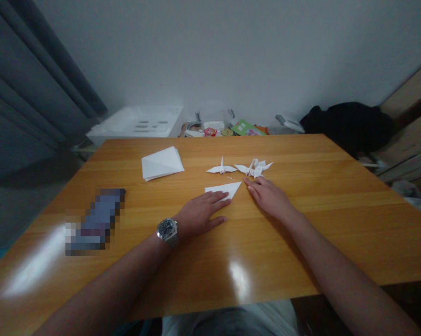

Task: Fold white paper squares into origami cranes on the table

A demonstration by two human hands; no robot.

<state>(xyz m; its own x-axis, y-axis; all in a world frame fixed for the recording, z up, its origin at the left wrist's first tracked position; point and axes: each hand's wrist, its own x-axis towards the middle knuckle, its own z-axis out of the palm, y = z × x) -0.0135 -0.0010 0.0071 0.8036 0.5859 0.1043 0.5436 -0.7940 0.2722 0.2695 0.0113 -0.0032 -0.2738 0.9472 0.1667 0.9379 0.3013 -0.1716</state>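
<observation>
A folded white paper [234,187] with a pointed right end lies flat on the wooden table. Over its left and lower part rests my left hand [201,212], fingers stretched out and thumb apart, hiding much of the sheet. My right hand [268,198] lies on the table just right of the paper's tip, its fingers extended and holding nothing that I can see. Beyond the hands sit a white paper crane [222,168] and, to its right, a cluster of paper cranes [255,168] close to the right fingertips.
A stack of white paper sheets [162,164] lies at the back left of the table [196,280]. Nearer on the left is a blurred-out dark device [100,221]. Past the far edge stand a white plastic bin [136,123] and assorted packets, including a green one [247,128].
</observation>
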